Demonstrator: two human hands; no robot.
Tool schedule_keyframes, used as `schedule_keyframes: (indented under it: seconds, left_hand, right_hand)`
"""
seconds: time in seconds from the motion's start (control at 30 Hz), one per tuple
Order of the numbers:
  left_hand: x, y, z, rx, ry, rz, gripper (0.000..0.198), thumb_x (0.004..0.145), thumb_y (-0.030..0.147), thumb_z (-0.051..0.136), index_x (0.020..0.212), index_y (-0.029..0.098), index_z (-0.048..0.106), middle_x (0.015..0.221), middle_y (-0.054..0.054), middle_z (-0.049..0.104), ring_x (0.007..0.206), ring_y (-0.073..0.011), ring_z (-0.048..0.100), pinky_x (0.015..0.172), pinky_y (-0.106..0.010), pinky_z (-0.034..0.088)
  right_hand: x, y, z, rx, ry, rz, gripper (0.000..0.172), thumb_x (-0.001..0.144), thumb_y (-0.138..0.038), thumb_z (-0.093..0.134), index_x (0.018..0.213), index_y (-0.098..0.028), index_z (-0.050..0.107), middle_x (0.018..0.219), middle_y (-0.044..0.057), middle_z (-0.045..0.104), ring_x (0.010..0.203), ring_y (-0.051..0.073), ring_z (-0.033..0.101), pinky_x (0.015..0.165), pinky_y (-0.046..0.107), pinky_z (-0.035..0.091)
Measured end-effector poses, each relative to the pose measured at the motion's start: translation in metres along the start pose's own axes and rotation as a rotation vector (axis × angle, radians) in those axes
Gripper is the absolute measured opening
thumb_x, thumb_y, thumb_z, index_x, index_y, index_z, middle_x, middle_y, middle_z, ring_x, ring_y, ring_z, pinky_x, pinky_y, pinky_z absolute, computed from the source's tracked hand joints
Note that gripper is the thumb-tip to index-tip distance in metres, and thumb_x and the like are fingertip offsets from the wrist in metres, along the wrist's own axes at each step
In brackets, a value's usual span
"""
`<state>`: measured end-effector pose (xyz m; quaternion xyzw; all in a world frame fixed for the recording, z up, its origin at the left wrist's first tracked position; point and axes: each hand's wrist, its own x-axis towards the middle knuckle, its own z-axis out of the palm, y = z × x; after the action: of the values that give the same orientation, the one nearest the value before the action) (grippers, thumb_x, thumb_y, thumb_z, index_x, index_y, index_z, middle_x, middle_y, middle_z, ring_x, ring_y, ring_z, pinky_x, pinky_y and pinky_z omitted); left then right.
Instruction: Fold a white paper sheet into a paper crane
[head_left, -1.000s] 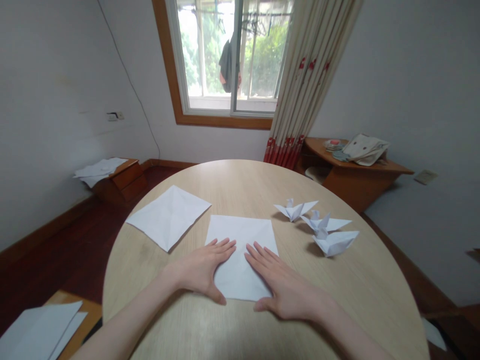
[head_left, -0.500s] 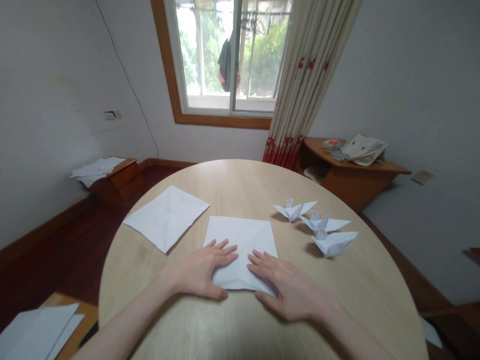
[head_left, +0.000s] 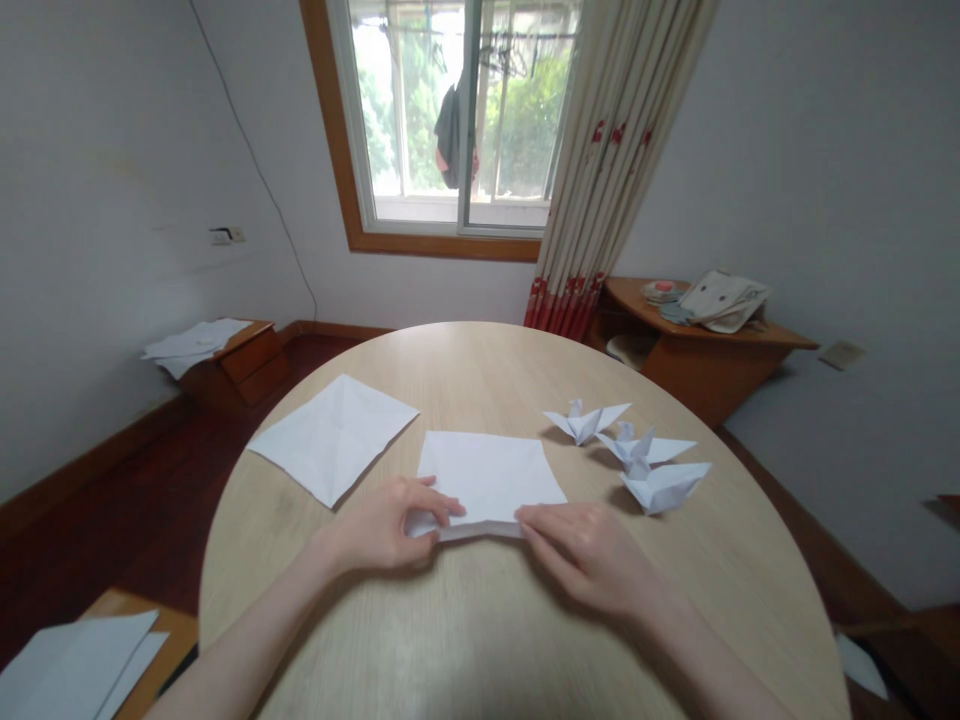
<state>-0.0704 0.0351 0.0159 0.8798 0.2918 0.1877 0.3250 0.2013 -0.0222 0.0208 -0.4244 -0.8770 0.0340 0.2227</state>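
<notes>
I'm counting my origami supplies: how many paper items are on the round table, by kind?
Paper birds: 3
Square sheets: 2
Total: 5

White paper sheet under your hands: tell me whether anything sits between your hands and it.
Nothing visible does: the left hand and right hand both rest on the folded near edge of the white paper sheet, with nothing between.
</notes>
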Motion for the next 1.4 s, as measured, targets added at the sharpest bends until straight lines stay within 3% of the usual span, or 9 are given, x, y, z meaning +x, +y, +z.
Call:
schedule_keyframes:
  seconds: [0.2, 0.3, 0.5, 0.63, 0.8, 0.97, 1.07, 1.23, 1.4]
  left_hand:
    - [-0.002, 0.005, -0.009, -0.028, 0.029, -0.037, 0.036, 0.079, 0.036, 0.064, 0.113, 0.023, 0.066, 0.12, -0.004, 0.069, 0.113, -0.0246, 0.061, 0.111, -0.044, 0.032]
    - [-0.001, 0.007, -0.012, -0.015, 0.021, -0.068, 0.043, 0.078, 0.042, 0.067, 0.117, 0.023, 0.065, 0.121, -0.005, 0.068, 0.113, -0.027, 0.061, 0.105, -0.042, 0.039]
    - [0.001, 0.005, -0.008, -0.045, 0.168, -0.078, 0.026, 0.086, 0.038, 0.06, 0.102, 0.019, 0.069, 0.099, -0.004, 0.074, 0.091, -0.0216, 0.067, 0.084, -0.031, 0.05]
    - [0.001, -0.001, -0.004, -0.034, 0.302, -0.098, 0.025, 0.087, 0.039, 0.057, 0.093, 0.019, 0.07, 0.088, -0.003, 0.073, 0.078, -0.0186, 0.066, 0.069, -0.026, 0.049]
    - [0.003, -0.006, -0.001, -0.006, 0.374, -0.125, 0.024, 0.087, 0.04, 0.058, 0.091, 0.019, 0.069, 0.081, -0.001, 0.072, 0.062, -0.0141, 0.06, 0.055, -0.023, 0.043]
    - [0.003, -0.009, 0.001, 0.04, 0.402, -0.119, 0.026, 0.088, 0.037, 0.058, 0.106, 0.02, 0.065, 0.1, -0.003, 0.071, 0.079, -0.0176, 0.065, 0.064, -0.025, 0.048]
    - [0.002, -0.011, 0.005, 0.107, 0.455, -0.085, 0.027, 0.09, 0.036, 0.056, 0.113, 0.021, 0.06, 0.107, -0.004, 0.07, 0.095, -0.0208, 0.065, 0.081, -0.029, 0.05]
    - [0.005, -0.013, 0.011, 0.367, 0.602, 0.132, 0.037, 0.091, 0.029, 0.054, 0.128, 0.023, 0.049, 0.123, -0.009, 0.063, 0.116, -0.0246, 0.057, 0.103, -0.043, 0.042]
    - [0.01, -0.006, 0.019, 0.582, 0.668, 0.284, 0.046, 0.092, 0.02, 0.05, 0.137, 0.02, 0.039, 0.124, -0.011, 0.061, 0.117, -0.0243, 0.056, 0.108, -0.049, 0.036]
  right_hand:
    - [0.0, 0.003, -0.002, 0.02, 0.031, 0.024, 0.034, 0.1, -0.023, 0.033, 0.102, -0.017, 0.066, 0.096, 0.01, 0.075, 0.081, 0.021, 0.072, 0.068, 0.03, 0.054]
    - [0.0, 0.005, -0.002, 0.044, 0.074, 0.039, 0.034, 0.1, -0.024, 0.033, 0.102, -0.018, 0.066, 0.095, 0.01, 0.075, 0.081, 0.021, 0.072, 0.069, 0.03, 0.055]
    - [0.001, 0.008, -0.001, 0.111, 0.171, 0.048, 0.03, 0.099, -0.025, 0.038, 0.103, -0.02, 0.067, 0.097, 0.008, 0.075, 0.084, 0.021, 0.072, 0.074, 0.032, 0.057]
    - [0.0, 0.01, 0.001, 0.141, 0.272, 0.047, 0.027, 0.098, -0.025, 0.042, 0.109, -0.021, 0.066, 0.103, 0.007, 0.074, 0.093, 0.021, 0.071, 0.082, 0.033, 0.057]
    - [-0.001, 0.012, 0.002, 0.07, 0.376, 0.035, 0.029, 0.097, -0.023, 0.046, 0.12, -0.021, 0.063, 0.114, 0.009, 0.071, 0.099, 0.022, 0.07, 0.084, 0.034, 0.057]
    - [0.004, 0.012, 0.0, -0.046, 0.505, -0.049, 0.031, 0.094, -0.014, 0.048, 0.121, -0.02, 0.061, 0.116, 0.009, 0.07, 0.107, 0.022, 0.065, 0.09, 0.038, 0.053]
    - [0.006, 0.011, 0.002, -0.137, 0.489, -0.079, 0.032, 0.092, -0.013, 0.047, 0.119, -0.021, 0.063, 0.121, 0.008, 0.067, 0.115, 0.025, 0.06, 0.095, 0.044, 0.048]
    - [0.007, 0.01, 0.015, -0.266, 0.464, -0.157, 0.038, 0.092, -0.011, 0.044, 0.126, -0.021, 0.058, 0.128, 0.005, 0.063, 0.122, 0.023, 0.054, 0.105, 0.046, 0.038]
    - [0.009, 0.006, 0.029, -0.277, 0.455, -0.187, 0.043, 0.092, -0.011, 0.043, 0.134, -0.019, 0.051, 0.132, 0.006, 0.061, 0.125, 0.022, 0.05, 0.107, 0.045, 0.033]
